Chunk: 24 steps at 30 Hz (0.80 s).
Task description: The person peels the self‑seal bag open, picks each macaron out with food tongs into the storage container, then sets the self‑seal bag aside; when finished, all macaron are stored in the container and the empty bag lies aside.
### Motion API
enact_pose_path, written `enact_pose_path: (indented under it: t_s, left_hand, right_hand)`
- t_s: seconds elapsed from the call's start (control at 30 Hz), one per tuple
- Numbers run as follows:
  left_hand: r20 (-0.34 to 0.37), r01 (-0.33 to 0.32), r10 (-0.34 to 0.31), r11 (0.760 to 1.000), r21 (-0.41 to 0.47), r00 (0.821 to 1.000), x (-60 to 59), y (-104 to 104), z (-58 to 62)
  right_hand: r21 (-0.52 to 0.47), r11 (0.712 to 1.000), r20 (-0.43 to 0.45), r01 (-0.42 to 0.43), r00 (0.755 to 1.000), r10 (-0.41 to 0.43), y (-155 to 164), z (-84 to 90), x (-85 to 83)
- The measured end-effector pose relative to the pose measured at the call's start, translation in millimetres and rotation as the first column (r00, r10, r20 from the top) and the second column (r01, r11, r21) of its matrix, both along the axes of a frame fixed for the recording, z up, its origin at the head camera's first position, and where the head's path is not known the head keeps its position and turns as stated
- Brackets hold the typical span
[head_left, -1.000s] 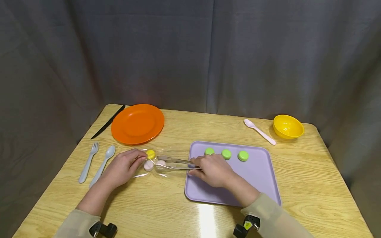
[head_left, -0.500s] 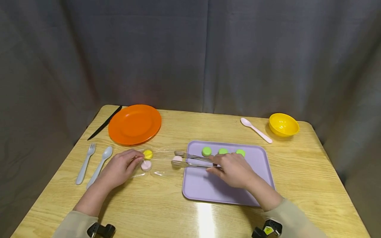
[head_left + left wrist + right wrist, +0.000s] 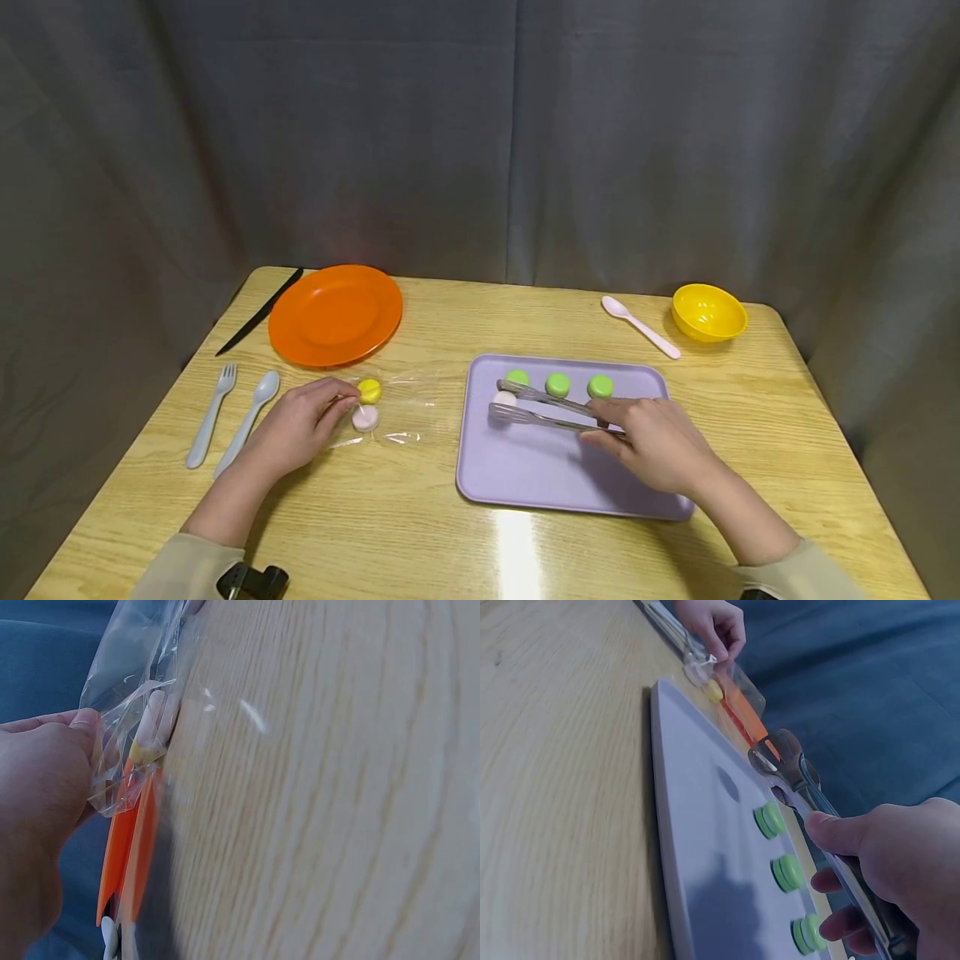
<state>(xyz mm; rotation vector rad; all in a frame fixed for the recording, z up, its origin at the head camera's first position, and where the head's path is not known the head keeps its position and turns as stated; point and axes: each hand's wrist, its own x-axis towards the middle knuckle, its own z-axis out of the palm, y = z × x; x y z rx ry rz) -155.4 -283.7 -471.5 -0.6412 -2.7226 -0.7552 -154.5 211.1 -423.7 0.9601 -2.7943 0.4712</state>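
My left hand [image 3: 347,405] pinches the end of a clear plastic bag [image 3: 401,407] lying on the table; a yellow macaron [image 3: 369,390] and a pink macaron [image 3: 365,419] are in it. In the left wrist view the bag [image 3: 135,705] crumples against my fingers. My right hand [image 3: 602,423] grips metal tongs [image 3: 551,408] whose tips pinch another pink macaron [image 3: 504,400] over the left part of the lavender tray [image 3: 540,475]. Three green macarons [image 3: 557,384] stand in a row along the tray's far edge. The right wrist view shows the tongs [image 3: 791,769] above the tray [image 3: 697,825].
An orange plate [image 3: 335,315] and a black knife [image 3: 258,311] lie at the back left. A grey fork [image 3: 210,414] and grey spoon [image 3: 247,421] lie left of my left hand. A pink spoon [image 3: 639,327] and yellow bowl [image 3: 708,312] sit at the back right.
My right hand drew the tongs with the pink macaron out of the bag and rightward, to over the tray. My left hand kept its hold on the bag.
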Motion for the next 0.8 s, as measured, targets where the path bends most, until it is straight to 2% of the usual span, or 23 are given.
enact_pose_path:
  t_s: [0.33,0.63,0.8]
  left_hand:
    - [0.011,-0.008,0.008,1.000,0.002,1.000,1.2,0.2,1.1]
    - [0.021,-0.009,0.008,1.000,0.006,1.000,1.0,0.6,1.7]
    - [0.020,-0.010,0.010,1.000,0.007,1.000,1.6,-0.5,2.2]
  right_hand:
    - [0.051,0.999,0.044,0.015,0.999,-0.017,17.9,-8.2,11.8]
    - [0.034,0.999,0.059,0.019,0.998,-0.021,17.7,-14.0,12.9]
    - [0.019,0.999,0.104,0.047,0.993,-0.048,18.0,-12.9,12.2]
